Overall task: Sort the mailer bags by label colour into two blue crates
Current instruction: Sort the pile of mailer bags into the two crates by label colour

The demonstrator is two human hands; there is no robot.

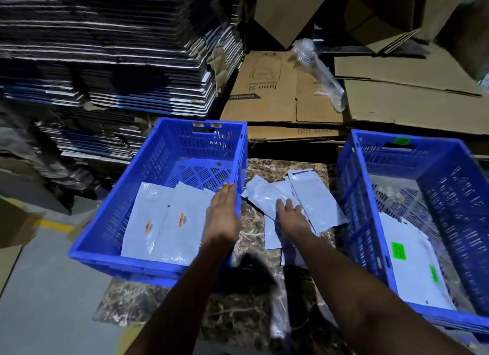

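Blue left crate has two mailers with orange labels lying flat inside. My left hand is over its right wall, fingers straight, holding nothing. My right hand lies flat on the unsorted mailer pile on the marble slab. Right crate holds green-labelled mailers.

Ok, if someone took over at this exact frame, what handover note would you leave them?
Left hand: open, flat over the left crate, holding nothing.
Right hand: open, pressing on the unsorted mailer pile between the crates.
Done: orange-label bags lie in the left crate; green-label bags in the right crate.
Left: sort the remaining pile by label colour.
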